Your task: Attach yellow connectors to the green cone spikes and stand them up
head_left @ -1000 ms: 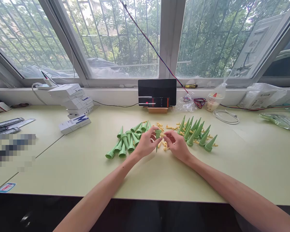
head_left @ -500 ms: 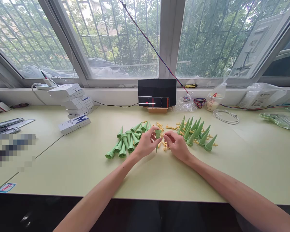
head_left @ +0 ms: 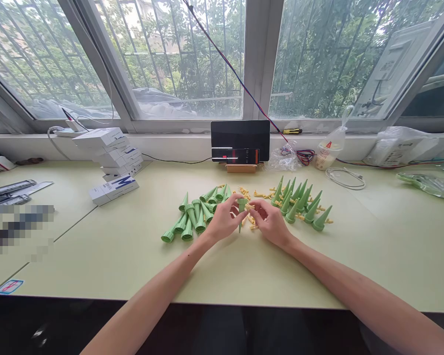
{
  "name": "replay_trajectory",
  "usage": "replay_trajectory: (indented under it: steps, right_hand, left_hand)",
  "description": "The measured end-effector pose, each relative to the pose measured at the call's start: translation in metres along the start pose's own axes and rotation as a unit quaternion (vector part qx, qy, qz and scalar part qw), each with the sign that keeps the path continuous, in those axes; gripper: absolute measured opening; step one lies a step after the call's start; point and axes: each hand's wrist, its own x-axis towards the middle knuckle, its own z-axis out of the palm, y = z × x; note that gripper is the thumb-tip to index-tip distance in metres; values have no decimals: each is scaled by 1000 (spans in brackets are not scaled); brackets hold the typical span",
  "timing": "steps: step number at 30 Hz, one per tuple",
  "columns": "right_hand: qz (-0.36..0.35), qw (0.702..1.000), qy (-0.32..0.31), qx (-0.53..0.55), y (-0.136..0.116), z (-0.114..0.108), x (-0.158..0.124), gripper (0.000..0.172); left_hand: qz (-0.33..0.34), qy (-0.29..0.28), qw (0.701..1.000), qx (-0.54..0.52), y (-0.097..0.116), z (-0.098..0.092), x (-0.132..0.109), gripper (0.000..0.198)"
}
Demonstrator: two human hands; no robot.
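The left hand [head_left: 226, 218] gripped a green cone [head_left: 241, 204]; beside its fingers [head_left: 234, 199], the right hand [head_left: 270, 220] pinched a yellow piece [head_left: 249, 207].

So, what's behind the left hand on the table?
Beyond the left hand, green tapered plastic cones and small yellow plastic pieces show. The hand hides part of that area, so whatever lies directly behind it cannot be seen.

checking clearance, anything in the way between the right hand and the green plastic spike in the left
Only the yellow fitting pinched in the right hand lies between that hand and the green plastic spike in the left hand. Nothing else visible blocks that gap; loose yellow fittings lie on the table.
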Motion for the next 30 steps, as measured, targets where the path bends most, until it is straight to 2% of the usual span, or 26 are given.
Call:
replay_trajectory:
  steps: [9,20,30]
  right_hand:
    - [16,999,-9,31,1,0,0,28]
    - [-4,1000,-4,-17,0,-1,1,29]
    - [-2,1000,2,6,2,0,-1,26]
  left_hand:
    - [5,-2,1000,3,-1,0,-1,34]
    - [6,1,1000,9,-1,0,-1,34]
    - [7,1,1000,-5,0,0,0,35]
